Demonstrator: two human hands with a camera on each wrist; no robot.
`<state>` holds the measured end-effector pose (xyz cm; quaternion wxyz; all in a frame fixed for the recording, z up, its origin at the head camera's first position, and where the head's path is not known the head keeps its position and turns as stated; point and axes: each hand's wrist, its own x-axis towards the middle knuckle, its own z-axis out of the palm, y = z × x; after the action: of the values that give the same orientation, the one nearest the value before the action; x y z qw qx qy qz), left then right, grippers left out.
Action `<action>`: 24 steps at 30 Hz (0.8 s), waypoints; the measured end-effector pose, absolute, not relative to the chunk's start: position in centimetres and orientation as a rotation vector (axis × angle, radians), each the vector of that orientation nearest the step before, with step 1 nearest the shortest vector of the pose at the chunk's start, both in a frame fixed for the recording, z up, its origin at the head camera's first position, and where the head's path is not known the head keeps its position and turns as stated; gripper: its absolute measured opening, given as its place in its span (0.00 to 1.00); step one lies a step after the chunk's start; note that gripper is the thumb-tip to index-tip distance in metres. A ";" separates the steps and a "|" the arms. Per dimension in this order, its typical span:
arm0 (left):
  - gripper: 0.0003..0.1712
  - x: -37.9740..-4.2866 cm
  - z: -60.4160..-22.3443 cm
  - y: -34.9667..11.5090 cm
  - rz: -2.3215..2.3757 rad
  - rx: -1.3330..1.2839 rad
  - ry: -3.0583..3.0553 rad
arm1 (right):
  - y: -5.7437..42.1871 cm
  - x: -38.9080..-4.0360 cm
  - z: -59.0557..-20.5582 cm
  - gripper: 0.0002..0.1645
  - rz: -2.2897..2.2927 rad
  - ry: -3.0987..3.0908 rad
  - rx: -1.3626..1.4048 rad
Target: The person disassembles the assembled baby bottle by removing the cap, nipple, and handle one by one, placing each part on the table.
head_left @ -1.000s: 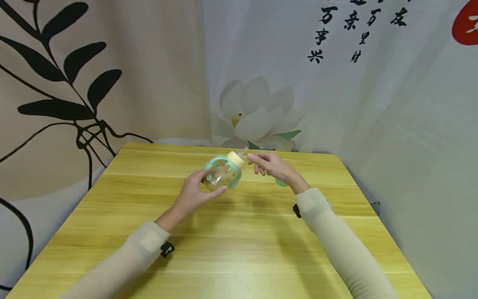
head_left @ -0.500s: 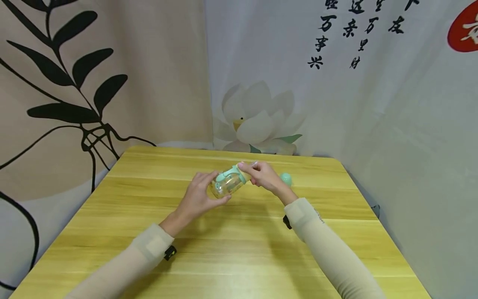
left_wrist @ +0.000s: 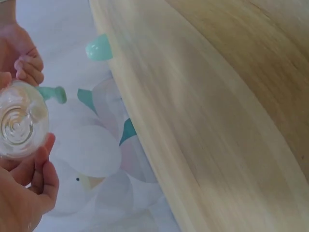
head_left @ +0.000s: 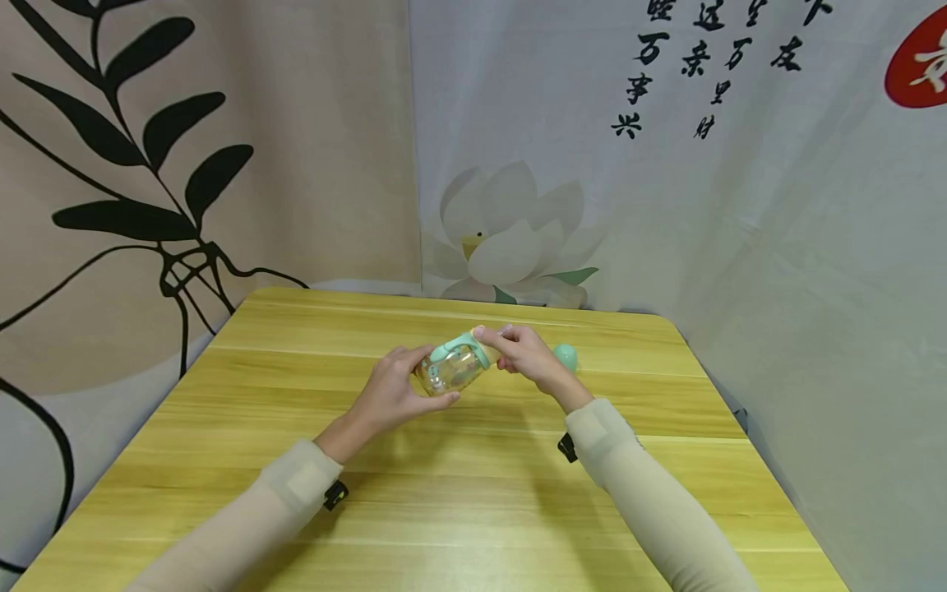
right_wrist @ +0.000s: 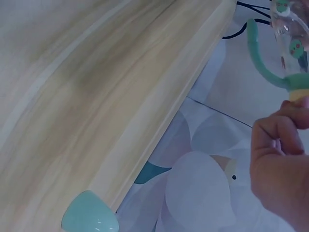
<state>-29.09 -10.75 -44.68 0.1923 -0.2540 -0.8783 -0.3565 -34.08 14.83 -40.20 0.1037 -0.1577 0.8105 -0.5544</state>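
Above the table, my left hand (head_left: 390,393) grips a clear baby bottle (head_left: 453,367) round its lower body, fingers behind and thumb in front. The bottle is tilted, its top end pointing right, and has mint-green handles (right_wrist: 260,63). At that end my right hand (head_left: 524,355) pinches the pale yellow collar (right_wrist: 298,95), its fingers hiding most of the collar and the teat. In the left wrist view the bottle's round base (left_wrist: 21,123) faces the camera. A mint-green dome-shaped cap (head_left: 565,356) stands on the table just behind the right hand.
The wooden table (head_left: 473,493) spreads below both hands, its back edge close behind the bottle. A curtain (head_left: 740,214) printed with a lotus and writing hangs behind the table.
My right hand has moved from beside the teat onto the yellow collar, and the bottle has turned a little. Over the last half second little has moved. The cap now shows more fully.
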 end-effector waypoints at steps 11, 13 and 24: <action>0.28 -29.3 -44.9 -11.5 -1.798 -0.763 -2.495 | 15.2 -33.8 -39.5 0.16 -1.679 2.293 -0.643; 0.27 -29.4 -45.1 -11.7 -2.075 -0.819 -2.410 | 15.4 -33.7 -39.1 0.15 -1.655 2.260 -0.729; 0.38 -29.3 -46.1 -11.3 -2.430 -0.871 -2.272 | 15.9 -33.7 -39.3 0.11 -1.633 2.202 -0.817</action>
<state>-29.27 -11.26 -46.05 -0.1480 -0.2505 -0.6534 -0.6988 -33.72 15.95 -39.29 0.1399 -0.2828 0.7621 -0.5654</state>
